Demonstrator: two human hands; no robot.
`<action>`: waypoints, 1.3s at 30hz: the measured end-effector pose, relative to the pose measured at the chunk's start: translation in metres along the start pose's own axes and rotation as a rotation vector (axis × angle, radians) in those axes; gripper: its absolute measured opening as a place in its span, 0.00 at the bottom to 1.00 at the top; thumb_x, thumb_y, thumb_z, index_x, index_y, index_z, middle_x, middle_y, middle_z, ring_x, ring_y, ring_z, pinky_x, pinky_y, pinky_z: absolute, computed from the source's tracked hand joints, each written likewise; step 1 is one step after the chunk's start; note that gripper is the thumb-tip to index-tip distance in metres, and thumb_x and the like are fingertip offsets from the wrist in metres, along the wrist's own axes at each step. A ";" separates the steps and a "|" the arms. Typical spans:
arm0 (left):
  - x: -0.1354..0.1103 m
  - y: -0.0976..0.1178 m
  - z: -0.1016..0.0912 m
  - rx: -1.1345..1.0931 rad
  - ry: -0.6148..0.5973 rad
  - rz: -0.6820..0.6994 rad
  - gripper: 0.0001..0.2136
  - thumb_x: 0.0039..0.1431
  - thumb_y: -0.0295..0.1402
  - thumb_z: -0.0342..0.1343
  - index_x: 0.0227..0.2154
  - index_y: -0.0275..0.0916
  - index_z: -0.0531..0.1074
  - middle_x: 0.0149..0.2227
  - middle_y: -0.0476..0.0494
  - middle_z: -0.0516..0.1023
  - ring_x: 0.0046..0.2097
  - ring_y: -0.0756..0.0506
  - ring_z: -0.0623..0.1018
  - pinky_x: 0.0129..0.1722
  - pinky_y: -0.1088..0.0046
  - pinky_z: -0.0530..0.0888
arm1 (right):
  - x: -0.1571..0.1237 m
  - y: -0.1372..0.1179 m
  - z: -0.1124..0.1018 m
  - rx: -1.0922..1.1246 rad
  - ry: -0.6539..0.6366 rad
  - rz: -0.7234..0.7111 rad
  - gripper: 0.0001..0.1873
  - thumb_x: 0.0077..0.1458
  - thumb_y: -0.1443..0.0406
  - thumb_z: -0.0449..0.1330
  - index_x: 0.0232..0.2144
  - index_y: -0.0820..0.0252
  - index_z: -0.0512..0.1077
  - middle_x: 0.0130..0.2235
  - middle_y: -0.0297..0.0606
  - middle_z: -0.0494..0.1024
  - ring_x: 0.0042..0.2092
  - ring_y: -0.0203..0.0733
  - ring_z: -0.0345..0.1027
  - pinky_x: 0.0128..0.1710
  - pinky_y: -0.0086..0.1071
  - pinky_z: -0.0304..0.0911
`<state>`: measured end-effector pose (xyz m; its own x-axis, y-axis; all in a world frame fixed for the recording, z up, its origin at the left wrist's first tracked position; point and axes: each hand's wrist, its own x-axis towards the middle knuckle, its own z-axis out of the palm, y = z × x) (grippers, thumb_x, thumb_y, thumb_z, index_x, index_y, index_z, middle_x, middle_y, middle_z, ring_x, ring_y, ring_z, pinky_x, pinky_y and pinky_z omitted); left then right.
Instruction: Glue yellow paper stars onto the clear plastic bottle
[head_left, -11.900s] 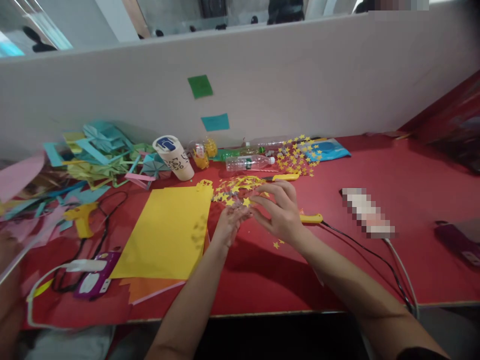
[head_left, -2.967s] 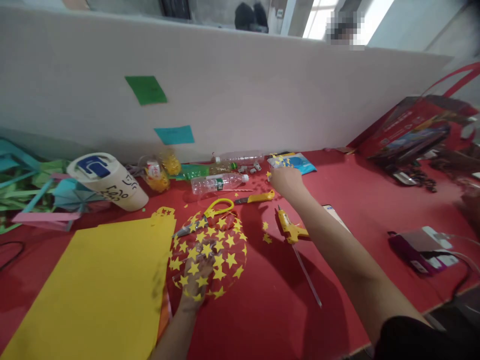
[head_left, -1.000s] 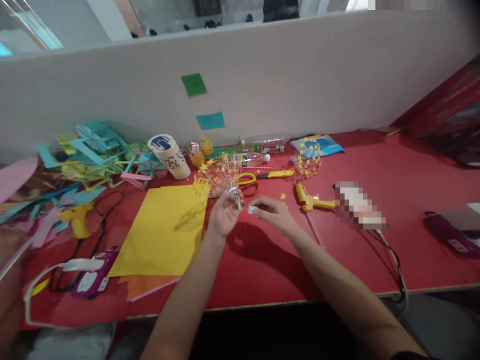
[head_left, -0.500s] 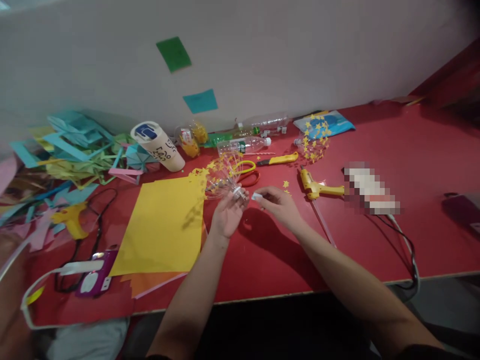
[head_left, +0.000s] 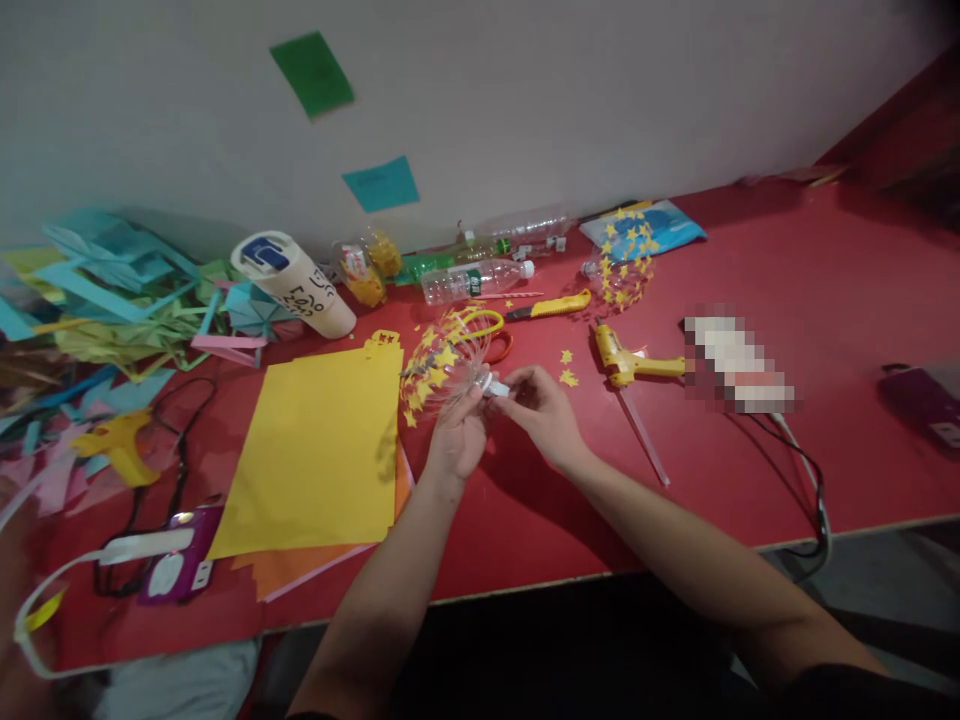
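Near the middle of the table, my left hand [head_left: 459, 440] is closed around the neck of a cut clear plastic bottle [head_left: 469, 375]. Its thin strips fan out to the left, with yellow paper stars [head_left: 431, 375] on their ends. My right hand [head_left: 546, 415] pinches a small white piece [head_left: 496, 388] against the bottle's mouth; what the piece is cannot be made out. Just behind the bottle lie scissors [head_left: 486, 322] with yellow and red handles, partly covered by the strips. Loose yellow stars [head_left: 568, 378] rest on the table beyond my right hand.
Yellow paper sheets [head_left: 315, 450] lie to the left, near folded paper strips [head_left: 112, 300] and a white tumbler [head_left: 300, 285]. Behind are clear bottles [head_left: 480, 282], a yellow cutter [head_left: 551, 305] and another starred bottle piece [head_left: 626, 265]. A yellow glue gun [head_left: 630, 367] lies on the right.
My right hand has moved left, bringing the white piece from a small gap away to the bottle's mouth. The starred strips have turned, and my left fingers have closed more around the neck.
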<state>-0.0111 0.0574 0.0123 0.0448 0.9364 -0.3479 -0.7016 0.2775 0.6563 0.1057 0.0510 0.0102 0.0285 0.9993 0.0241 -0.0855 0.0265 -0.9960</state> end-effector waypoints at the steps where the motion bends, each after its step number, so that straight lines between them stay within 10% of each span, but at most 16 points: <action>1: 0.000 0.000 0.001 0.002 0.000 0.012 0.10 0.49 0.23 0.61 0.36 0.37 0.78 0.35 0.48 0.81 0.37 0.51 0.78 0.39 0.79 0.72 | 0.000 0.001 0.001 0.018 -0.001 -0.002 0.12 0.43 0.60 0.63 0.30 0.55 0.65 0.28 0.29 0.69 0.30 0.34 0.62 0.33 0.31 0.60; 8: 0.001 -0.001 0.000 0.004 0.011 0.024 0.08 0.49 0.23 0.61 0.33 0.37 0.78 0.33 0.49 0.81 0.37 0.52 0.78 0.41 0.79 0.71 | 0.000 0.004 0.000 -0.042 -0.037 -0.051 0.10 0.48 0.60 0.60 0.33 0.55 0.65 0.33 0.34 0.73 0.34 0.37 0.66 0.38 0.34 0.65; 19: -0.001 0.003 0.003 0.009 -0.024 -0.154 0.06 0.58 0.28 0.53 0.32 0.36 0.76 0.26 0.48 0.78 0.34 0.49 0.79 0.39 0.76 0.75 | 0.004 0.008 -0.012 -0.597 -0.099 -0.526 0.05 0.59 0.61 0.55 0.35 0.55 0.68 0.35 0.41 0.73 0.39 0.45 0.66 0.39 0.38 0.62; 33: 0.003 0.000 -0.006 0.156 -0.092 -0.027 0.10 0.37 0.27 0.70 0.28 0.36 0.78 0.25 0.50 0.79 0.26 0.53 0.75 0.27 0.80 0.69 | 0.009 -0.003 -0.019 -0.419 -0.251 -0.375 0.07 0.52 0.61 0.58 0.27 0.56 0.64 0.29 0.33 0.69 0.32 0.37 0.62 0.35 0.32 0.60; 39: 0.005 0.002 -0.008 0.161 -0.073 0.065 0.16 0.34 0.23 0.70 0.31 0.39 0.79 0.33 0.50 0.81 0.34 0.52 0.78 0.38 0.78 0.72 | 0.011 -0.003 -0.022 -0.202 -0.186 -0.140 0.09 0.51 0.58 0.60 0.27 0.56 0.72 0.30 0.34 0.75 0.33 0.38 0.66 0.36 0.33 0.62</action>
<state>-0.0181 0.0611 0.0069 0.0582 0.9651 -0.2555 -0.5819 0.2408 0.7768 0.1279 0.0616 0.0118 -0.1579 0.9746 0.1589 0.1070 0.1769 -0.9784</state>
